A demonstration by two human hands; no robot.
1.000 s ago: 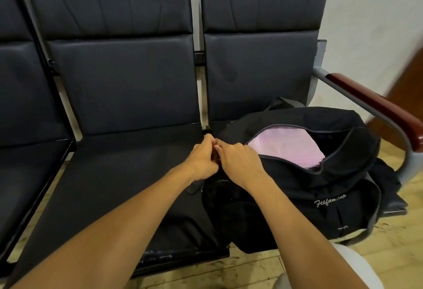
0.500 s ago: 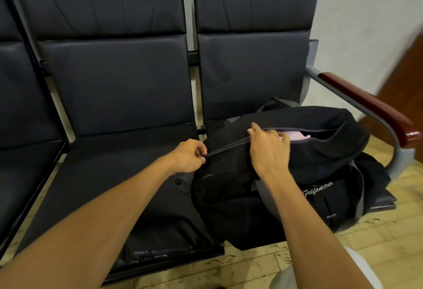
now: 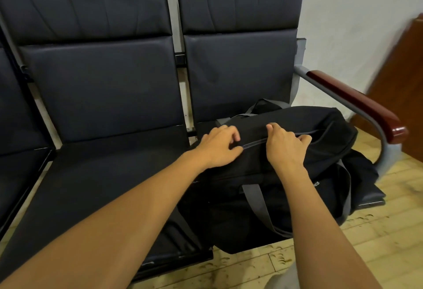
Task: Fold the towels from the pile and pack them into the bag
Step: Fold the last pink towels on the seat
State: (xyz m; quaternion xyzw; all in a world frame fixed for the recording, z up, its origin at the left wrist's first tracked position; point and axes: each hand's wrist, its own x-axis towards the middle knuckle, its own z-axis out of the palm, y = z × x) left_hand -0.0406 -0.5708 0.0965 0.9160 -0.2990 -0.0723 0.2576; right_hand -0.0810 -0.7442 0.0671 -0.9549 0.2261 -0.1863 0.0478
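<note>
Head cam: black bag [image 3: 263, 188] on rightmost seat of bench [image 3: 103, 174], under both hands.
Zipper [image 3: 256, 142]: grey line along bag top, runs between the hands.
Left hand [image 3: 217, 145]: on bag top at zipper's left end; fingers curled, tips pinching fabric just beside zipper.
Right hand [image 3: 285, 145]: on zipper further right; fingers bent down over it, thumb out to the right. Pull tab hidden, can't tell if held.
Strap [image 3: 256, 199]: grey, hangs down bag front.
Armrest [image 3: 357, 103]: red-brown, right of bag, apart.
</note>
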